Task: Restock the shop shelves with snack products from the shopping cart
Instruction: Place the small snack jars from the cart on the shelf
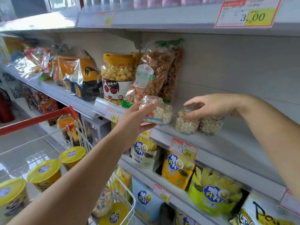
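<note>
At the far left your shopping cart [39, 119] stands with its red handle toward you. Several yellow-lidded tubs [43, 168] sit in its basket. Above it, on the middle shelf [235, 140], lie shiny snack bags [78, 73]. Next comes a big orange-lidded jar [119, 73] full of yellow puffed balls. Just beside that is a tall clear bag of brown twisted snacks [157, 69], which leans toward the back wall.

Your left hand [133, 122] reaches up from the lower left and holds a small jar [151, 111] of pale round biscuits at the front edge of this shelf. The thumb and fingers are curled round the jar's body. The jar is tilted a little, with its clear lid toward the left. I cannot tell if its bottom touches the shelf. Close behind it, to the right, a second jar [168, 113] of the same kind stands on the shelf.

After a short gap a third jar [186, 123] stands upright. Your right hand [211, 105] comes from the right, and its fingers are curled down over the top of this jar. A fourth jar [211, 125] stands just beside it, under your wrist.

Below, on the shelf edge, is a price tag [184, 149] that reads 1.60. Under it, yellow and green snack bags [214, 192] fill the lower shelf. At the top right a larger tag [248, 13] reads 3.00.
</note>
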Available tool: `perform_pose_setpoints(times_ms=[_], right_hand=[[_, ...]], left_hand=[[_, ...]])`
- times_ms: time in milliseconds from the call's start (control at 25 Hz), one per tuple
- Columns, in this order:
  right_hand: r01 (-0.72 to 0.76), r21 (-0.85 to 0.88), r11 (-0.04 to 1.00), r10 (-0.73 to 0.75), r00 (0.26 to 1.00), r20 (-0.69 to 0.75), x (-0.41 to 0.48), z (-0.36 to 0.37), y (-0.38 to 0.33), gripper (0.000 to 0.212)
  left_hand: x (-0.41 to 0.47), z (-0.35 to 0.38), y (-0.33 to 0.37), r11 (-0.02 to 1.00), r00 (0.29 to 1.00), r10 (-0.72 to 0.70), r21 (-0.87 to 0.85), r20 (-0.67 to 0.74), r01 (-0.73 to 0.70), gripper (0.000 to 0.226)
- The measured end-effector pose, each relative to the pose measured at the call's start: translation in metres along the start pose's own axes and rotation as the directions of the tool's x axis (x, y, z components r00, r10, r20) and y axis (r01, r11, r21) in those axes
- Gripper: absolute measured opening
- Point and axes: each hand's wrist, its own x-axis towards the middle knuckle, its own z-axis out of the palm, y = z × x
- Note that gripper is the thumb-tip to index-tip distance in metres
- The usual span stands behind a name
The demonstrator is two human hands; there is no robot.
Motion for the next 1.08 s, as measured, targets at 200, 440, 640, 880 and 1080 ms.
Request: perform_pose_setpoints(times_ms=[200, 440, 640, 880, 1080], right_hand=[[0.011, -0.018, 1.000, -0.014, 0.981, -0.196, 0.019, 0.015, -0.005, 0.070], [-0.051, -0.037, 0.998, 0.042, 0.975, -0.218, 0.015, 0.017, -0.012, 0.078], [0.057, 0.068, 0.996, -0.045, 0.985, -0.168, 0.009, 0.013, -0.010, 0.056], [0.026, 0.011, 1.000, -0.024, 0.984, -0.177, 0.016, -0.004, -0.011, 0.046], [-0.130, 0.004, 0.992, 0.129, 0.988, 0.090, -0.004, -0.022, 0.031, 0.032]], left_hand=[[-0.003, 0.000, 0.003, 1.000, 1.000, 0.018, -0.009, -0.006, -0.018, 0.063], [-0.005, -0.004, 0.008, 1.000, 1.000, 0.025, 0.003, -0.009, -0.025, 0.061], [-0.003, -0.002, 0.011, 0.999, 0.999, 0.033, -0.018, -0.023, -0.034, 0.058], [-0.005, -0.015, 0.016, 0.998, 0.998, 0.034, -0.041, -0.049, -0.036, 0.065], [-0.008, -0.011, 0.012, 0.999, 1.000, 0.022, -0.036, -0.016, -0.022, 0.080]])
